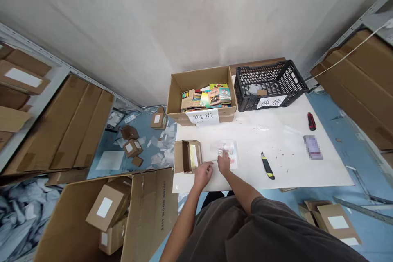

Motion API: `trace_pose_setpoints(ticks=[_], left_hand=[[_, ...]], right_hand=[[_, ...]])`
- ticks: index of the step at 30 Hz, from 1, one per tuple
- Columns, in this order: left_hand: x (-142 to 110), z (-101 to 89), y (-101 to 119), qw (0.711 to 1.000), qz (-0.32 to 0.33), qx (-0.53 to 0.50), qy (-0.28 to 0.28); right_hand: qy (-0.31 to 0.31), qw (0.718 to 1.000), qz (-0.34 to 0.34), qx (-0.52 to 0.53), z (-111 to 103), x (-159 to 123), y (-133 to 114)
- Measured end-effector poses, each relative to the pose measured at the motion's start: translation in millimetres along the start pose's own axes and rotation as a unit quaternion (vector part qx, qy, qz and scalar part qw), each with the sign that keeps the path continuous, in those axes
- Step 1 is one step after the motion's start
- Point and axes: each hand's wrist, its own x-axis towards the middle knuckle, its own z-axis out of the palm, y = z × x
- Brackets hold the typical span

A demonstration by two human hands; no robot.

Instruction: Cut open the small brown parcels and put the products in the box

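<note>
On the white table in front of me lies a clear plastic bag [233,159] with pale and pinkish contents too small to make out. My right hand [224,163] is over its left part, fingers bent and closed on the plastic, near a small whitish piece. Just to the left, my left hand [203,175] has its fingertips pinched together, and a thin pale edge shows between the two hands. What the left fingers hold is unclear. Beside that hand stands a small opened cardboard box [178,156], its flap folded out to the left.
A carton [176,95] of small colourful boxes and a black plastic crate [245,95] stand along the back. To the right lie a yellow-black utility knife [267,166], a red-black tool [311,121] and a blurred purple item [313,147]. A large carton [150,213] with boxes is left.
</note>
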Motion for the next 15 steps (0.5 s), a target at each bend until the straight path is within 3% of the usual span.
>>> trace_pose_setpoints(ticks=[2,4,8,12,14,15], left_hand=[[4,28.5,6,0.998,-0.030,-0.058,-0.026],[10,52.9,4,0.990,-0.104,-0.095,-0.001],[34,84.1,-11,0.958,-0.264,-0.102,0.047],[68,106.6,-20,0.941,-0.327,-0.085,0.018],[82,118.5,-19,0.939,-0.333,-0.083,-0.001],[89,124.4,-18,0.938,-0.338,-0.080,-0.008]], right_hand=[[0.010,0.998,-0.004,0.060,-1,4,4],[0.020,0.987,-0.020,0.161,-9,8,12],[0.069,0.926,-0.010,0.372,-40,12,43],[0.155,0.865,0.090,0.470,-73,-1,108],[0.184,0.857,0.145,0.459,-83,-15,149],[0.188,0.867,0.168,0.430,-87,-22,169]])
